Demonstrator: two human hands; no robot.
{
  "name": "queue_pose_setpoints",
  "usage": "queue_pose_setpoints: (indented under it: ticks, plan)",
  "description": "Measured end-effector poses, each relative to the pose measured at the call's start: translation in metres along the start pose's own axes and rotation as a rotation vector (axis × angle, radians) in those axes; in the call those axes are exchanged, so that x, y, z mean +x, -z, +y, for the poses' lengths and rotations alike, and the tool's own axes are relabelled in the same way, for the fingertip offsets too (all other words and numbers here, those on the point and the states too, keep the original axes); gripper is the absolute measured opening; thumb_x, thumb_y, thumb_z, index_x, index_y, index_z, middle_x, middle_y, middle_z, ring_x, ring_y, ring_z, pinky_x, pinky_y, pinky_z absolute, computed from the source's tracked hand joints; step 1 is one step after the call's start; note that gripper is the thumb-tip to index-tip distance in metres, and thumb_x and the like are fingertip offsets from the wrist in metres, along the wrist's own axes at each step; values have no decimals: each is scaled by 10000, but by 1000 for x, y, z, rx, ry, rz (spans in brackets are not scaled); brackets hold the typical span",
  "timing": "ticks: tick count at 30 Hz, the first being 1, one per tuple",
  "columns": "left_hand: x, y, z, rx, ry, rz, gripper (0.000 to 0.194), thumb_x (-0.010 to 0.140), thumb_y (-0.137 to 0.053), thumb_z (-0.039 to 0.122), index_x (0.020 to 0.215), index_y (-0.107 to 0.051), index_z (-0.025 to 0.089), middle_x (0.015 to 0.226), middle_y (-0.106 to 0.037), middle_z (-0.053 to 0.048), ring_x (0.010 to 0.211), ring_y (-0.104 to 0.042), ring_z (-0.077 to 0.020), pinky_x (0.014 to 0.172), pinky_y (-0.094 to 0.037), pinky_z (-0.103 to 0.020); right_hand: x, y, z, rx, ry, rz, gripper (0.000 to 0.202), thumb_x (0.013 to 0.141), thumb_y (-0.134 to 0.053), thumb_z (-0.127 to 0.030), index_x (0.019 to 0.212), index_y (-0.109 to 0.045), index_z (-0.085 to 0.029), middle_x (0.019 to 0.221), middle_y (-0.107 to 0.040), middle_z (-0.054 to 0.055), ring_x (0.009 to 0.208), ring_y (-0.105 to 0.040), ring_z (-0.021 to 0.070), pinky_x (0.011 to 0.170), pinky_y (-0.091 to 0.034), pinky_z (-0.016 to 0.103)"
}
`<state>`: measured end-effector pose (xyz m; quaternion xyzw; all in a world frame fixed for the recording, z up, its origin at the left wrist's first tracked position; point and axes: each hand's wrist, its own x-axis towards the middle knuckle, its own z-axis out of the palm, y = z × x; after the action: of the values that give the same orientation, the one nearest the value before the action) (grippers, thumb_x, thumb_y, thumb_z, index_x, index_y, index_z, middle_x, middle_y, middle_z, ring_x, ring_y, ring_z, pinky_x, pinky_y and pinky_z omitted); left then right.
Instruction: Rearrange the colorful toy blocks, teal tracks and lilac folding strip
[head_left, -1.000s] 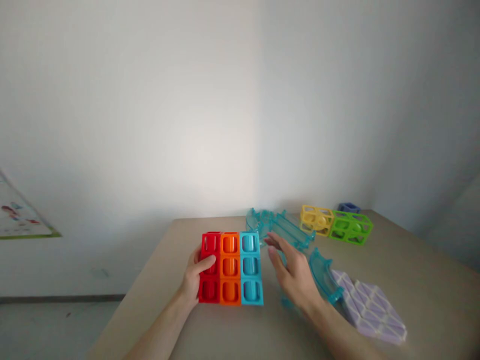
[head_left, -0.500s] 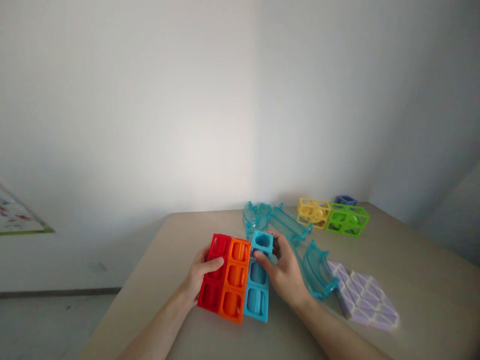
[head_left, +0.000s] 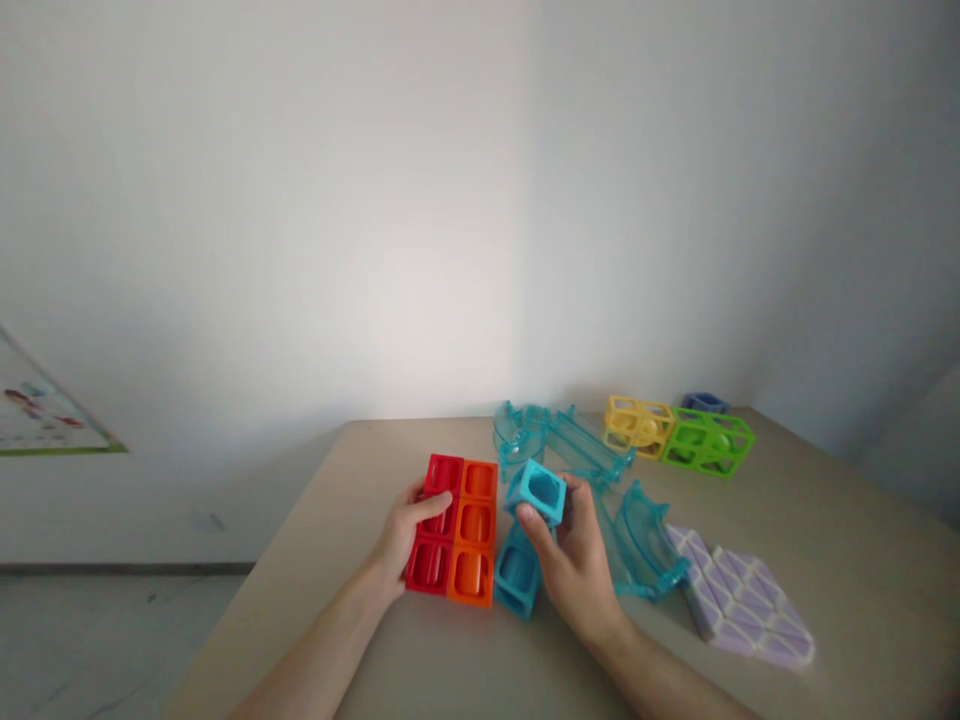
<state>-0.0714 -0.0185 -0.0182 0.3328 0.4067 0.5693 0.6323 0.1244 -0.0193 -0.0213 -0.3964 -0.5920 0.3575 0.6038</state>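
Note:
My left hand [head_left: 409, 530] grips a joined block of red cubes [head_left: 429, 565] and orange cubes [head_left: 472, 527] by its red side, thumb across the front. The cubes have rounded openings in their faces. To the right, my right hand [head_left: 570, 550] is closed on light blue cubes [head_left: 541, 490], thumb at the lower edge of the top one. That top cube is tilted and shows a round hole. Below it, more of the light blue piece [head_left: 517, 572] hangs beside the orange cubes; part of it is hidden by my right hand.
Clear teal track pieces [head_left: 589, 448] lie behind my hands, with a curved teal track [head_left: 646, 540] to the right. Yellow cubes [head_left: 637, 425], green cubes [head_left: 709, 440] and a dark blue piece [head_left: 705, 402] stand at the back. Lilac triangle tiles [head_left: 746, 605] lie on the table [head_left: 315, 530].
The light blue cubes have turned in my right hand; the top one now tilts away from those below. The red and orange block has straightened in my left hand. The view has shifted slightly.

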Motion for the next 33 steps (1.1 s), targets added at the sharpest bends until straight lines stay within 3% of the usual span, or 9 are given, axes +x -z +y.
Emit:
queue_pose_setpoints:
  ticks: [7, 11, 17, 20, 24, 28, 30, 33]
  plan:
    - [6, 10, 0, 70, 94, 174, 384, 704, -734, 324, 1024, -631, 140, 871, -747, -132, 710, -720, -272, 648, -582, -414, -5, 3, -7, -26, -84, -162, 266, 893, -560, -413, 1061, -470, -228, 771, -565, -26, 671, -533, 147, 634, -448, 252]
    - [6, 16, 4, 203, 33, 281, 430, 688, -738, 274, 1086, -605, 178, 851, -746, -99, 682, -715, -262, 605, -576, -393, -7, 3, -9, 18, -84, -185, 251, 902, -541, -420, 1052, -458, -237, 751, -555, -35, 645, -537, 140, 607, -442, 241]
    - [7, 23, 13, 348, -103, 266, 437, 660, -694, 168, 1092, -638, 201, 881, -745, -58, 724, -705, -234, 640, -540, -322, -6, -1, -8, -140, -153, 17, 267, 881, -553, -442, 1021, -461, -233, 736, -576, -28, 626, -545, 156, 581, -427, 253]
    - [7, 22, 12, 469, -159, 274, 379, 651, -664, 146, 1025, -679, 205, 900, -743, -54, 779, -690, -237, 683, -513, -317, -4, -4, -5, -203, -175, -55, 309, 874, -555, -450, 1060, -449, -226, 758, -598, -15, 637, -571, 178, 585, -441, 272]
    - [9, 20, 6, 683, -250, 317, 326, 629, -643, 110, 929, -711, 215, 864, -727, -52, 777, -654, -226, 697, -479, -306, -4, -6, -5, -238, -84, -135, 308, 904, -522, -428, 1120, -422, -232, 915, -633, 24, 799, -622, 204, 737, -469, 309]
    - [5, 16, 6, 802, -356, 353, 213, 670, -659, 175, 869, -727, 208, 915, -689, -71, 791, -596, -214, 714, -443, -300, -5, -2, -11, -278, -52, -230, 309, 916, -516, -414, 1147, -405, -241, 977, -653, 46, 892, -645, 222, 784, -478, 323]
    - [-2, 12, 10, 814, -482, 270, 246, 740, -641, 239, 973, -714, 211, 1024, -667, -83, 871, -580, -217, 753, -432, -297, -3, -2, -13, -336, -5, -262, 337, 906, -537, -417, 1159, -405, -237, 1014, -654, 66, 925, -644, 238, 804, -483, 346]
    - [-13, 4, 12, 770, -640, -60, 413, 782, -645, 311, 1181, -630, 202, 1175, -621, -108, 1036, -561, -249, 862, -430, -320, 2, -8, -16, -478, 155, -281, 379, 869, -591, -436, 1132, -437, -211, 1049, -646, 107, 996, -617, 281, 878, -467, 424]
